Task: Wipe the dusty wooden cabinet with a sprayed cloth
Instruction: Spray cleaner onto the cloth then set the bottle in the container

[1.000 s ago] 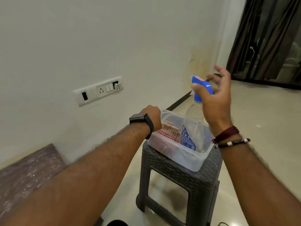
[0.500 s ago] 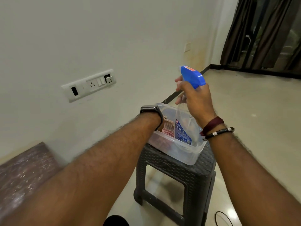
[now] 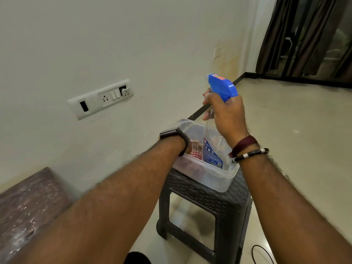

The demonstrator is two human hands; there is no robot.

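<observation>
The clear spray bottle with blue trigger head (image 3: 222,88) is gripped upright by right hand (image 3: 226,115); red-checked cloth (image 3: 196,150) lies directly below left hand (image 3: 187,147), whose fingers are hidden inside the clear plastic tub (image 3: 219,180).

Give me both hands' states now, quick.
Left hand: reaching into the clear tub, fingers hidden, cannot tell.
Right hand: gripping the spray bottle neck.

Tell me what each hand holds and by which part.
The right hand grips the spray bottle by its neck, just under the blue trigger head. The left hand is hidden inside the plastic tub, so its hold cannot be told.
</observation>
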